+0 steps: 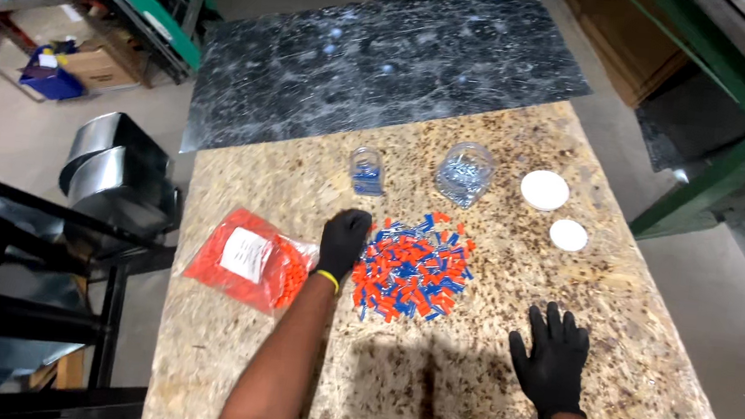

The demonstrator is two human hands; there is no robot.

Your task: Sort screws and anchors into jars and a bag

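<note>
A heap of small orange and blue plastic pieces (412,266) lies in the middle of the speckled board table (222,350). My left hand (343,239), in a black glove, rests with curled fingers at the heap's left edge, touching the pieces. Whether it grips any I cannot tell. My right hand (551,359), also gloved in black, lies flat with fingers spread on the table, to the right of the heap and nearer to me. It holds nothing.
A clear bag of orange pieces with a white label (249,260) lies left of my left hand. Behind the heap stand a small jar with blue pieces (366,172) and a larger jar (464,173). Two white lids (545,190) (568,235) lie right. A dark slab (387,61) lies beyond.
</note>
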